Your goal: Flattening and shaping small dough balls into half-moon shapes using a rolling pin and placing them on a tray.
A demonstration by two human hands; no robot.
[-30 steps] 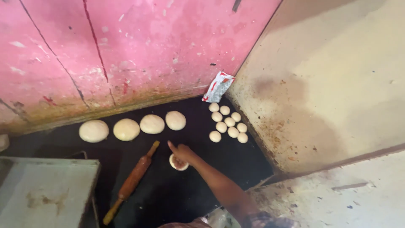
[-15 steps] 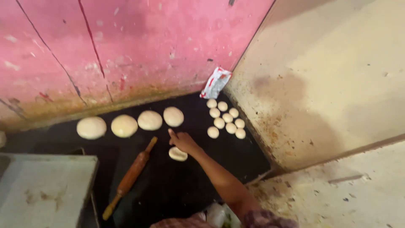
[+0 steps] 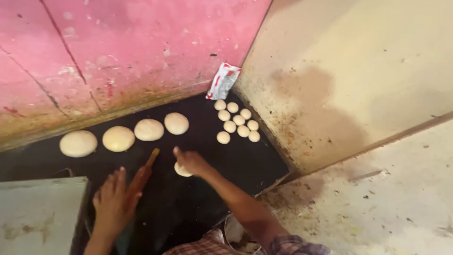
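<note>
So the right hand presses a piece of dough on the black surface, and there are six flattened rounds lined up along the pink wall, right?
Not quite: the head view shows four flattened rounds along the pink wall, not six. The right hand does press a piece of dough on the black surface.

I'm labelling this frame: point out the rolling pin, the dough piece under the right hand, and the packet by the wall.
rolling pin [image 3: 144, 171]: head view, mid-shaft.
dough piece [image 3: 180, 171]: head view, visible edge.
packet [image 3: 223, 80]: head view, centre.
</note>
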